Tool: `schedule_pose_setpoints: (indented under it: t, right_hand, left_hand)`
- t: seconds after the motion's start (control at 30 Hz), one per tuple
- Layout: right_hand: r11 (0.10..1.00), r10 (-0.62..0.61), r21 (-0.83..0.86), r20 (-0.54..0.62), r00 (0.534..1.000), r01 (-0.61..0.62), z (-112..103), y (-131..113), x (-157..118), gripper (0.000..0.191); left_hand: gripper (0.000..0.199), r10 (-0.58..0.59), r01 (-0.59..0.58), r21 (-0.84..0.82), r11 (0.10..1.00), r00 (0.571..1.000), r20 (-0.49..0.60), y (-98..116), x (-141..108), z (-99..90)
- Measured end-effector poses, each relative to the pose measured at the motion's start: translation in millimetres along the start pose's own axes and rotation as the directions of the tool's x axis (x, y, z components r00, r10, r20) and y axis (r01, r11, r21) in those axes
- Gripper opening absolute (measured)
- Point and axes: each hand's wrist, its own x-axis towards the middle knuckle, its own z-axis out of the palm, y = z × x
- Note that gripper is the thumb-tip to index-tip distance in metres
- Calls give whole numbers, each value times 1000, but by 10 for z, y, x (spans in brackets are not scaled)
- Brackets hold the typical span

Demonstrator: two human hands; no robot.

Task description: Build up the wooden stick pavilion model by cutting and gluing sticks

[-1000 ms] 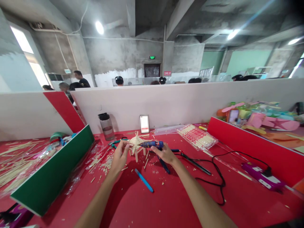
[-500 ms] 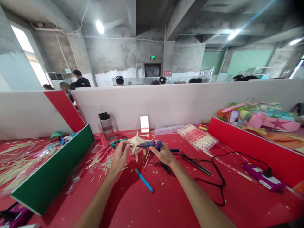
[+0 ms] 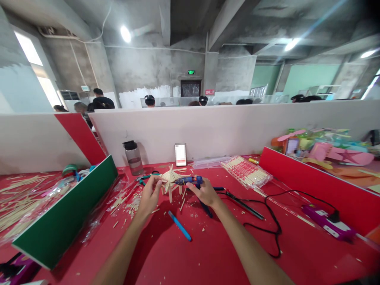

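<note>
My right hand [image 3: 206, 193] is wrapped round a dark blue glue gun [image 3: 187, 181], its nozzle pointing left. Close to that nozzle, the thumb and fingers of my left hand [image 3: 151, 194] pinch a short wooden stick [image 3: 164, 181]. Directly behind both stands a small model of pale wooden sticks [image 3: 170, 173], with a peaked top and legs on the table; the glue gun and fingers partly cover it. Whether the nozzle touches the stick I cannot tell. A blue pen [image 3: 180, 226] lies on the red table between my forearms.
Stick offcuts [image 3: 133, 204] litter the table left of the model. Green-handled pliers [image 3: 142, 180], a water bottle [image 3: 134, 160] and a phone [image 3: 180, 154] are behind. On the right are bundled sticks [image 3: 246, 170], a black cable [image 3: 277, 221] and a purple power strip [image 3: 328, 223]. Low dividers [image 3: 68, 209] flank the space.
</note>
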Motion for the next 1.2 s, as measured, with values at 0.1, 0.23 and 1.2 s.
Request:
schedule_pose_setpoints:
  t: [0.1, 0.23, 1.2]
  right_hand:
    - [1000, 12, 17, 41, 999, -12, -53, -1, 5, 31]
    - [998, 30, 43, 85, 996, -34, -96, 13, 3, 31]
    - [1000, -2, -29, 14, 1000, 3, 8, -24, -14, 33]
  left_hand:
    - [21, 9, -9, 8, 1000, 1000, 4, 2, -4, 0]
    - [23, 5, -5, 12, 1000, 1000, 7, 13, -6, 0]
    - [17, 14, -14, 15, 1000, 1000, 18, -17, 0, -10]
